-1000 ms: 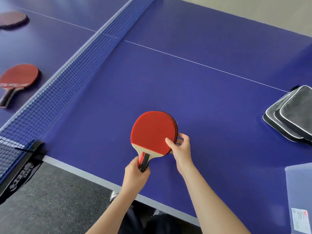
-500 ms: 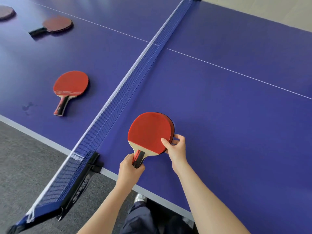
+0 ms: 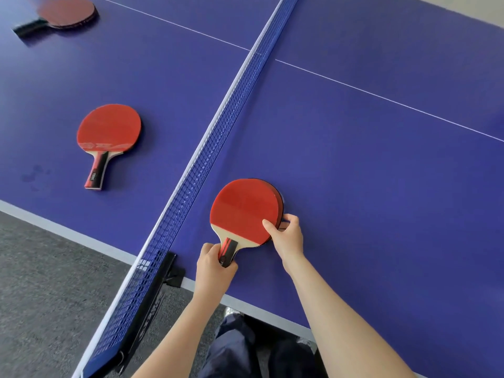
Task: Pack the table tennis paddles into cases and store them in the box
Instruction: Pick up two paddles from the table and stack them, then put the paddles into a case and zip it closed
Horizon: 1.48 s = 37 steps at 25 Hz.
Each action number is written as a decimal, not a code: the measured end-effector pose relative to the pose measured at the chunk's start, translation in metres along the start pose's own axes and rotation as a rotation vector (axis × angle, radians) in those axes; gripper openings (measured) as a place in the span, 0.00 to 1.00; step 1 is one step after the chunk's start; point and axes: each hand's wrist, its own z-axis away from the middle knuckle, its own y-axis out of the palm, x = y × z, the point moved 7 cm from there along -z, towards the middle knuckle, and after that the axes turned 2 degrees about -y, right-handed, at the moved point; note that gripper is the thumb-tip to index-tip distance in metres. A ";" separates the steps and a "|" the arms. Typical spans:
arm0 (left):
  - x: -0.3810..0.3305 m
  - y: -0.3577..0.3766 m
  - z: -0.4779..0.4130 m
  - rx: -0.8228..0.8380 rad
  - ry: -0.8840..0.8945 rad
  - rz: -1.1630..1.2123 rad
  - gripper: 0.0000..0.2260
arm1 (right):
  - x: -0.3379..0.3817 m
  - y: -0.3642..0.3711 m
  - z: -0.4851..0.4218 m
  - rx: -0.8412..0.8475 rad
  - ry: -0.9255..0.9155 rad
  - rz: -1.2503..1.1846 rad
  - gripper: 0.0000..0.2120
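both hands [image 3: 215,266] [image 3: 287,238] hold a red paddle [image 3: 242,211] beside the net [image 3: 196,165]

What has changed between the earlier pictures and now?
Mainly the view swung left: the grey cases and the clear box at the right are no longer seen, and the net now crosses mid-frame, with a red paddle and a darker paddle beyond it. Unchanged: the left hand grips the held paddle by its handle, the right hand pinches its blade edge.

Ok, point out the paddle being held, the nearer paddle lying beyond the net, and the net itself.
held paddle [image 3: 242,211]: head view, middle of the red face.
lying paddle [image 3: 109,128]: head view, middle of its red face.
net [image 3: 210,148]: head view, mesh partway along.
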 end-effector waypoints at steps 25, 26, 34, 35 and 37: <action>-0.002 -0.020 0.004 -0.004 0.060 -0.005 0.33 | 0.004 -0.013 0.015 -0.040 -0.100 0.127 0.29; -0.007 -0.026 0.005 -0.032 0.090 -0.068 0.35 | 0.004 -0.017 0.018 -0.035 -0.116 0.143 0.29; -0.106 -0.010 0.003 0.106 0.552 -0.537 0.37 | 0.022 -0.064 0.038 -0.021 -0.428 0.572 0.29; -0.117 0.000 0.002 0.154 0.590 -0.613 0.37 | 0.024 -0.073 0.039 -0.016 -0.461 0.650 0.29; -0.142 0.020 0.002 0.223 0.685 -0.742 0.38 | 0.024 -0.101 0.042 -0.048 -0.481 0.760 0.29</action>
